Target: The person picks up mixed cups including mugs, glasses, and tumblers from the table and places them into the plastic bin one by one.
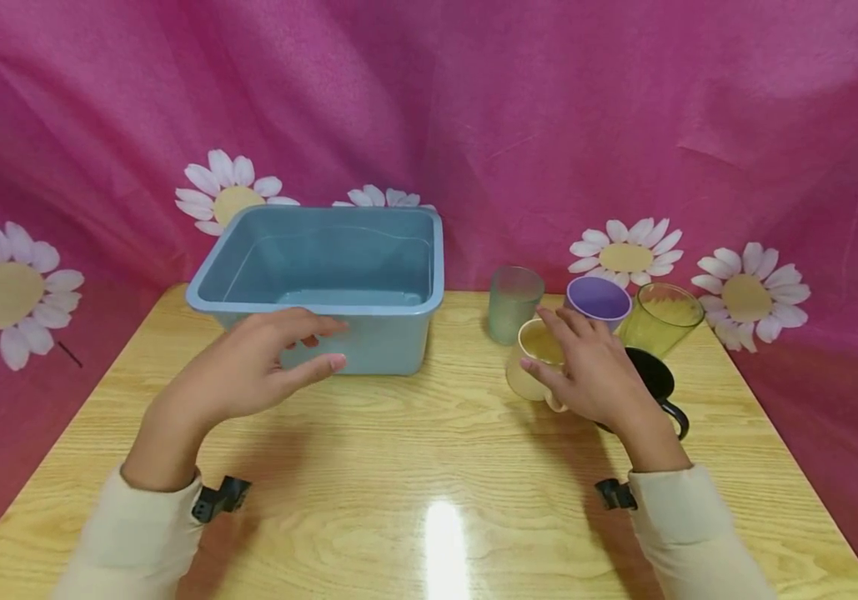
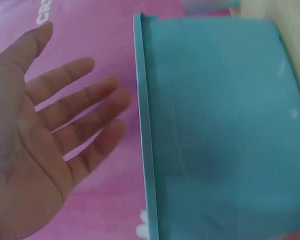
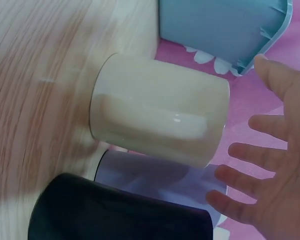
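Note:
My left hand [image 1: 248, 367] is held in front of the blue-grey plastic tub [image 1: 379, 343], fingers spread and holding nothing. In the left wrist view its palm and relaxed fingers [image 2: 85, 110] lie beside the tub's rim [image 2: 144, 120]. Over at the right, my right hand [image 1: 586, 371] hovers over a cream mug [image 1: 524, 379], partly covering it in the head view. From the right wrist, the mug [image 3: 160, 110] stands upright just off the loosely spread fingertips. Behind and beside that hand are a black mug [image 1: 655, 377] and a purple cup [image 1: 598, 298].
A clear greenish glass [image 1: 514, 307] stands behind the cream mug, and a yellow-green glass [image 1: 654, 325] at the far right of the group. Behind the wooden table [image 1: 368, 467] hangs a pink curtain [image 1: 504, 125] with daisies.

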Tool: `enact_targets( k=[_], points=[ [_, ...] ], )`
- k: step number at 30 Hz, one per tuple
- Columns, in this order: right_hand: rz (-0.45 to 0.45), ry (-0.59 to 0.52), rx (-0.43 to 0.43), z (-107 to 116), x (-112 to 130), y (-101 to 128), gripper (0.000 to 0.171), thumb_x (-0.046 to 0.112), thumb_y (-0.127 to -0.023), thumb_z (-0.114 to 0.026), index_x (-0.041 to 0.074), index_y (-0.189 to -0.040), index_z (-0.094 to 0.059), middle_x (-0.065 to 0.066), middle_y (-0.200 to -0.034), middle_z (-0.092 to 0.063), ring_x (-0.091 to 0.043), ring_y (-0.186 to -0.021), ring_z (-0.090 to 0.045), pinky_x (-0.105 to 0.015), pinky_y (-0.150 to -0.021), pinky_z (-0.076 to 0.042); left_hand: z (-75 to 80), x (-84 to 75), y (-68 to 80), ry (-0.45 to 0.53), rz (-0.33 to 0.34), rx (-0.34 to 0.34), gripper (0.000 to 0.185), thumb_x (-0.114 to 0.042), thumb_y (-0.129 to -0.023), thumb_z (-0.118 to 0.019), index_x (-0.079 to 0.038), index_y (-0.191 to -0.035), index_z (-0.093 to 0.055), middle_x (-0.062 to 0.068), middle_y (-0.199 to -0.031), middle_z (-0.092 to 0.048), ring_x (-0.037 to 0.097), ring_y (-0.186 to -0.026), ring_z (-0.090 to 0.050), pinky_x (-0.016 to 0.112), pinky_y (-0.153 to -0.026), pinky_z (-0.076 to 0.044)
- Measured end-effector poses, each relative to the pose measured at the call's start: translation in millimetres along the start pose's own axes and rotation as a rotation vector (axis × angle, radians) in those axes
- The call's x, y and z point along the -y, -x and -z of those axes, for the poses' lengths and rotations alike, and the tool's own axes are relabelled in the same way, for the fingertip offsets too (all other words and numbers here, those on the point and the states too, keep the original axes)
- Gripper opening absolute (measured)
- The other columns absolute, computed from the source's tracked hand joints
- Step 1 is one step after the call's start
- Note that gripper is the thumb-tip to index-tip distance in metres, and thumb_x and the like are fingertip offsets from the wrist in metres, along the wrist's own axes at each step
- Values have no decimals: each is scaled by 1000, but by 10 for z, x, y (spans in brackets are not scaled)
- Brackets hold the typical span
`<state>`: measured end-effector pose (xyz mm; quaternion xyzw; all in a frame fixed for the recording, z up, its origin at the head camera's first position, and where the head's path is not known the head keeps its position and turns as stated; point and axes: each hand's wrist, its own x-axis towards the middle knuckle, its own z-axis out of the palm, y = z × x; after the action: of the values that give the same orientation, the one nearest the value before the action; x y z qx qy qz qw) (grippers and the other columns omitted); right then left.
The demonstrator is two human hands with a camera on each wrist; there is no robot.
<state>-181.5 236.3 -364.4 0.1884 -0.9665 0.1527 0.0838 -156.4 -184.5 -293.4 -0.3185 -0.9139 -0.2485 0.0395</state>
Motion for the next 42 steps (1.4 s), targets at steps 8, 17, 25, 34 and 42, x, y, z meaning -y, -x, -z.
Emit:
enact_targets(
  k=[8, 17, 25, 34, 42],
  points=[
    [1, 18, 57, 2, -68, 14, 88, 69, -92, -62, 10, -156, -42, -20, -154, -43, -48, -134, -38, -72, -107, -31, 226, 355, 9, 13, 29, -210, 40, -26, -95, -75, -14, -133, -68, 0, -126, -66, 18, -104, -61, 43, -85, -51],
    [31, 66, 85, -9, -136, -25, 89, 64, -91, -67, 12, -157, -40, -22, -152, -44, -51, -133, -39, -72, -106, -33, 443, 856, 83, 7, 241, -400, 42, -29, -99, -69, -9, -136, -66, 13, -127, -64, 24, -97, -57, 21, -77, -42],
    [55, 82, 71, -64, -179, -59, 84, 57, -91, -71, 10, -155, -42, -24, -148, -46, -51, -130, -42, -70, -106, -35, 541, 1149, 79, 32, 403, -426, 49, -36, -104, -57, -2, -140, -60, 22, -127, -63, 33, -105, -59, 22, -78, -39],
    [59, 78, 79, -76, -196, -107, 79, 49, -93, -73, 8, -154, -44, -28, -148, -45, -52, -126, -43, -68, -103, -40, 582, 1404, 6, 199, 557, -323, 56, -40, -108, -46, -1, -148, -50, 24, -136, -56, 31, -108, -57, 11, -69, -49],
    [96, 85, 76, -110, -194, -192, 73, 40, -92, -77, 6, -150, -48, -30, -142, -50, -52, -122, -46, -65, -102, -42, 569, 1567, -4, 434, 642, -309, 52, -32, -108, -45, 0, -149, -49, -2, -119, -59, 10, -97, -57, 18, -76, -55]
  ],
)
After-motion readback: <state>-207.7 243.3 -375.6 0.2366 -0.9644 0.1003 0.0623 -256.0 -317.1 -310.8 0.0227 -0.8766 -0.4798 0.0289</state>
